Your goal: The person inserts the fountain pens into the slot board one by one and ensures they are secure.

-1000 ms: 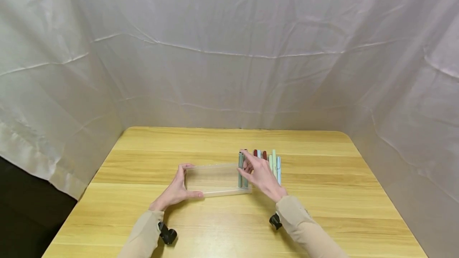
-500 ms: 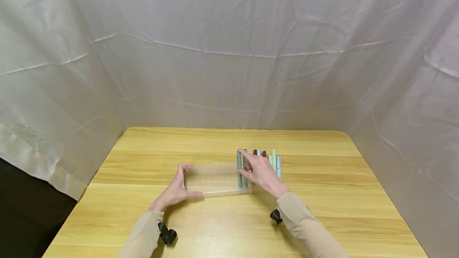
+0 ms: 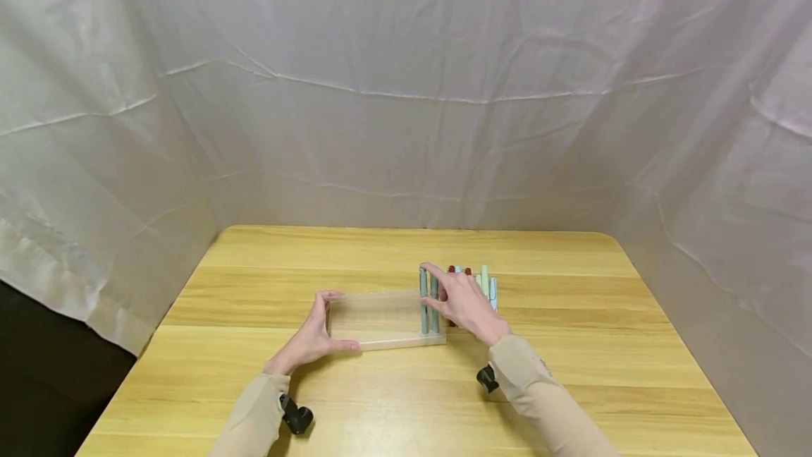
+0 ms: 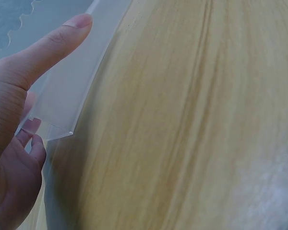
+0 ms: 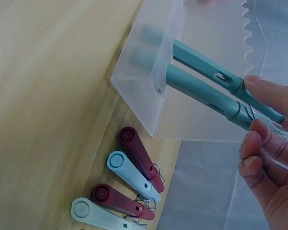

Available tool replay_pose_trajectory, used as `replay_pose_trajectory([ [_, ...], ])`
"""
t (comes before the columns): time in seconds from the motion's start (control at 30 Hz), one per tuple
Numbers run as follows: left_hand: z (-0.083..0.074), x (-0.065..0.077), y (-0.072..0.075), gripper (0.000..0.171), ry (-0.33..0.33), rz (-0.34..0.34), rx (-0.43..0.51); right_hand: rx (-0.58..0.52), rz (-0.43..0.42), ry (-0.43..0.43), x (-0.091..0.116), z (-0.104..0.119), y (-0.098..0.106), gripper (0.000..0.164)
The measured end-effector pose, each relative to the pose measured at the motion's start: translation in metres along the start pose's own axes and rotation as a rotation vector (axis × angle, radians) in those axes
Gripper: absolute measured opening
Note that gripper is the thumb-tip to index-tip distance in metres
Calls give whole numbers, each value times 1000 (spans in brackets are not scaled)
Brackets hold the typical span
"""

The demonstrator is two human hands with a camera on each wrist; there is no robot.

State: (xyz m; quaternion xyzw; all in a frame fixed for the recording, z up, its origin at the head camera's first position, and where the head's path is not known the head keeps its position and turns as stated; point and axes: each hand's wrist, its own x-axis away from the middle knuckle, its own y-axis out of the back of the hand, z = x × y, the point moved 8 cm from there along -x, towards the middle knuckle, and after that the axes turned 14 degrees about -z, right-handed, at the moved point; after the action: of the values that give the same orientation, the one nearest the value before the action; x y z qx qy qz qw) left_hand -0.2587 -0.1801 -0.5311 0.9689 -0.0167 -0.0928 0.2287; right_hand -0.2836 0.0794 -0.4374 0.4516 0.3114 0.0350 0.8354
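My left hand [image 3: 311, 336] grips the left end of a translucent plastic box [image 3: 393, 343], thumb along its near wall and fingers at the far corner. Inside the box's right end, two teal pens stand side by side, tilted, with clips at their upper ends. My right hand [image 3: 468, 305] pinches the cap of the left teal pen [image 3: 424, 316], thumb and index finger spread along it. The other teal pen [image 3: 435, 321] is just to its right; in the right wrist view my curled fingers [image 5: 252, 165] are right by that pen's clip end.
To the right of the box lies a row of capped pens, including dark red [image 5: 139, 153], light blue [image 5: 132, 173] and pale green [image 5: 98, 215] ones, partly hidden by my right hand in the head view. The wooden table [image 3: 558, 344] is bordered by white cloth [image 3: 406, 125].
The left teal pen has shifted slightly left with my right hand, widening the gap between the two teal pens. My left hand and the box have hardly moved.
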Motion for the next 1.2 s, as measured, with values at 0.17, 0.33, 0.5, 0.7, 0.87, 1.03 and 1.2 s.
replay_pose_trajectory([
  [0.17,-2,0,0,106,-8,2,-13,-12,15,-12,0,-2,-1,64],
  [0.33,-2,-1,0,107,-2,3,-13,-21,17,-16,1,-3,-2,63],
  [0.5,0,-1,-1,106,6,4,-7,-20,9,-11,2,-3,-3,63],
  [0.7,1,0,-1,106,18,3,-9,-40,-1,6,2,-2,-2,64],
  [0.87,1,0,0,106,13,2,-3,-53,3,-7,3,-3,-3,66],
  [1.03,1,-1,0,106,14,2,-1,-55,-6,-10,3,-4,-4,69],
  [1.2,1,0,0,107,22,6,-1,-63,-27,-10,5,-4,-3,70],
])
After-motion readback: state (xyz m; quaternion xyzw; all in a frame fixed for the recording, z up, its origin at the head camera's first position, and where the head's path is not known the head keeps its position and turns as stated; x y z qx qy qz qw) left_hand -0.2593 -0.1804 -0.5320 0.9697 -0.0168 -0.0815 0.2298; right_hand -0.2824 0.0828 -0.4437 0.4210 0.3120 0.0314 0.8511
